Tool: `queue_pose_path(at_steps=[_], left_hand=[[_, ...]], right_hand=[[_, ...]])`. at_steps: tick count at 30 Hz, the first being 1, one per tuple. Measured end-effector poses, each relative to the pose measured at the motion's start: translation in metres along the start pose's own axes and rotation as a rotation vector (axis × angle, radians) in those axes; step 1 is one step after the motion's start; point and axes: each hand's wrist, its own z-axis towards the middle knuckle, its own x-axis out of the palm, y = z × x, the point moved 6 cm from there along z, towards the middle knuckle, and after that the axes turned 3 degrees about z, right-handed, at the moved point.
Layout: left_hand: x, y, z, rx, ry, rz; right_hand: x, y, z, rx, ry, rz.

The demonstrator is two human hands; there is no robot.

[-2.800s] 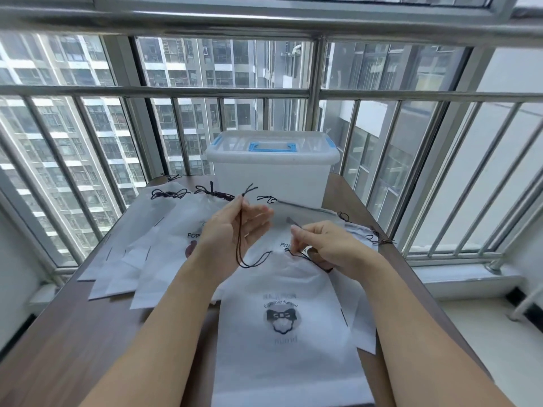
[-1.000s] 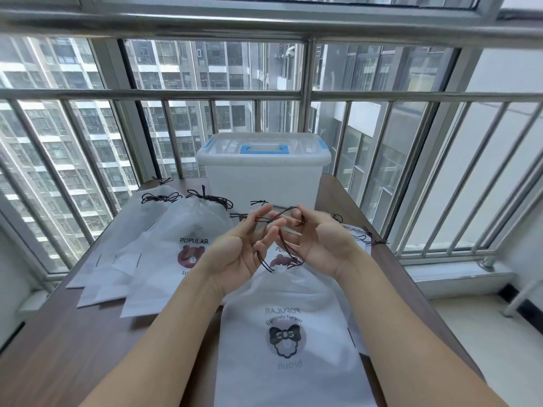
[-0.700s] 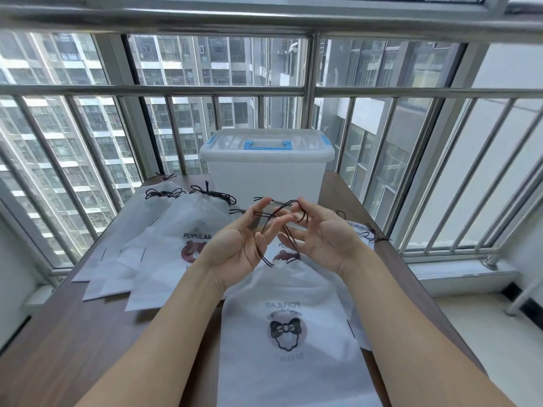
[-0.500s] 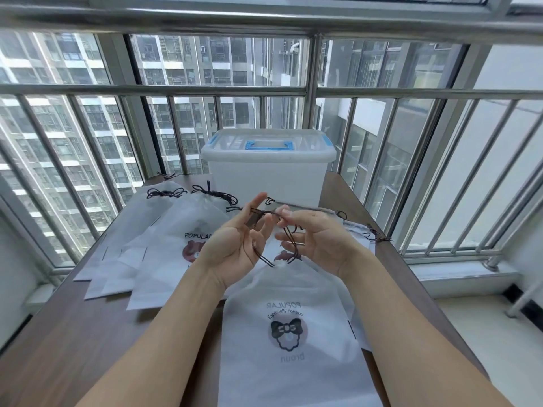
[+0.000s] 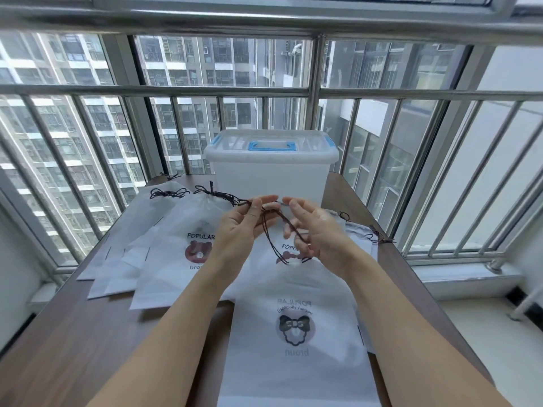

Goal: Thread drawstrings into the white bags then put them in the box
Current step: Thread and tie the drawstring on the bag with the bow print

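Holding dark drawstring [image 5: 271, 227] up above white bag [image 5: 296, 333], likely to untangle it. Left hand [image 5: 239, 230] fingers pinch one end. Right hand [image 5: 318, 233] fingers spread, cord looped over. Box [image 5: 271, 171] shut, behind, on surface [image 5: 73, 333].

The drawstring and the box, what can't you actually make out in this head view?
- Drawstring: the left hand and right hand cover its ends; whether it is knotted cannot be told.
- Box: its frosted wall and closed lid hide the contents.
- Nearest bag: its lower edge is cut off by the frame; its mouth is behind the hands.
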Motion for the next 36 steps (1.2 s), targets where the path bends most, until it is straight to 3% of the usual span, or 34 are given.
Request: queue_pose_path(at_steps=[3,7,9,12,14,16,18,22,26,29,32,34,36], left_hand=[[0.006,0.004,0.000,-0.056,0.075,-0.121],[0.007,0.010,-0.001,-0.114,0.073,-0.160],[-0.004,0.008,0.001,-0.136,-0.033,-0.213],[-0.032,0.008,0.006,-0.205,-0.226,-0.478],[-0.047,0.011,0.007,-0.250,-0.316,-0.634],[-0.059,0.016,0.007,-0.313,-0.367,-0.593],[-0.064,0.018,0.007,-0.336,-0.374,-0.402],[-0.068,0.005,0.005,-0.283,-0.432,-0.067],[-0.082,0.000,0.003,-0.272,-0.492,0.138],[-0.071,-0.003,0.004,-0.105,-0.424,0.510],[-0.050,-0.005,-0.001,0.008,-0.317,0.745],[-0.041,-0.006,-0.003,0.090,-0.207,0.932],[-0.032,-0.008,-0.006,0.166,-0.128,1.192]], right_hand=[[0.013,-0.004,-0.002,0.039,0.099,-0.021],[0.006,-0.008,0.003,0.040,-0.013,0.189],[-0.008,-0.006,0.005,0.004,-0.116,0.449],[-0.034,-0.006,0.008,0.003,-0.228,0.823],[-0.047,-0.011,0.010,0.054,-0.283,0.919],[-0.055,-0.017,0.010,0.125,-0.317,0.791],[-0.061,-0.018,0.008,0.131,-0.325,0.561],[-0.072,-0.002,0.004,0.002,-0.381,0.061],[-0.070,0.014,-0.003,-0.153,-0.388,-0.159],[-0.047,0.020,-0.009,-0.270,-0.262,-0.493],[-0.033,0.011,-0.011,-0.231,-0.100,-0.809],[-0.033,0.009,-0.009,-0.228,-0.100,-1.009],[-0.031,0.007,-0.007,-0.253,-0.112,-1.057]])
